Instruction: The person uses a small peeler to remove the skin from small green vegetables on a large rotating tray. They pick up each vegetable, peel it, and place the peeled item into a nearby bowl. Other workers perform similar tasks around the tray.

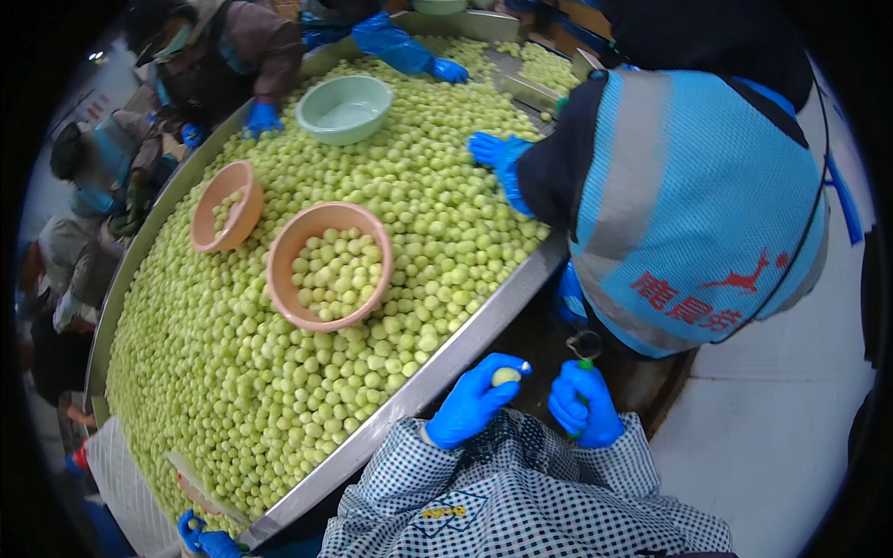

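Note:
My left hand (474, 401), in a blue glove, holds a small round pale green fruit (506, 377) between thumb and fingers. A small white bit sits at a fingertip. My right hand (586, 403), also gloved, is closed around the green handle (583, 364) of a small tool. A thin metal ring (584, 344) rises from the handle's top, apart from the fruit. Both hands are in front of my checked smock (516, 502), by the metal rim (418, 380) of a large table. Loose pale green fruits (237, 349) cover the table.
Among the fruits stand a peach bowl (279, 293) holding fruits, a tilted peach bowl (202, 223) and a green basin (342, 129). A co-worker in a blue vest (691, 195) leans close on the right. Other gloved hands (264, 118) reach in around the table.

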`<state>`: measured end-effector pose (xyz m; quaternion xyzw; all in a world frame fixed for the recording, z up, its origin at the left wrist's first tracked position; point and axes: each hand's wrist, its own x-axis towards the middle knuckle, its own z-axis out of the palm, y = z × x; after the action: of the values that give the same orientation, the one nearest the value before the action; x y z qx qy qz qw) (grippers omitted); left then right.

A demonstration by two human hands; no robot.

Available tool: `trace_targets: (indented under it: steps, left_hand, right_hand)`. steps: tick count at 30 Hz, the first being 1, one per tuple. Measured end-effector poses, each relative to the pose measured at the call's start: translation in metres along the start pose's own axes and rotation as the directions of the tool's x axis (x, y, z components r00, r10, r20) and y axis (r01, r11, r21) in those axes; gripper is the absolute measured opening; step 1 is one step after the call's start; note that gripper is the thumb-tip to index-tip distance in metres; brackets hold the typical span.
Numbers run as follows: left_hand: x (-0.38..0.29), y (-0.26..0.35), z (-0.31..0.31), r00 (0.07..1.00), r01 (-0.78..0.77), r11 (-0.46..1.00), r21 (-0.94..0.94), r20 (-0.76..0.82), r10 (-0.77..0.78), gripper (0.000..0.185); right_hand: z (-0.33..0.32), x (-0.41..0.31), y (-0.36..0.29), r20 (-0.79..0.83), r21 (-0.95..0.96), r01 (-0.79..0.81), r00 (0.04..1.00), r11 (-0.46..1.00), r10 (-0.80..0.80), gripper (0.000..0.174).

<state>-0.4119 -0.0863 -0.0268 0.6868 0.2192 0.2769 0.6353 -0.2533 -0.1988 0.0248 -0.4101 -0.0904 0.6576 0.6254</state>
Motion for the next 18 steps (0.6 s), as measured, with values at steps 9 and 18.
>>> trace_targets:
  steps: [9,18]
  left_hand:
    - [0.015,-0.018,-0.066,0.996,0.085,0.410,0.908,-0.071,-0.051,0.020]
    - [0.009,-0.033,-0.162,0.869,0.381,0.327,0.865,-0.456,0.192,0.027]
  right_hand:
    - [0.029,-0.012,0.046,-0.103,-0.057,0.029,0.994,0.998,-0.035,0.032]
    - [0.073,-0.025,0.115,-0.075,-0.052,0.001,0.997,0.999,-0.005,0.030]
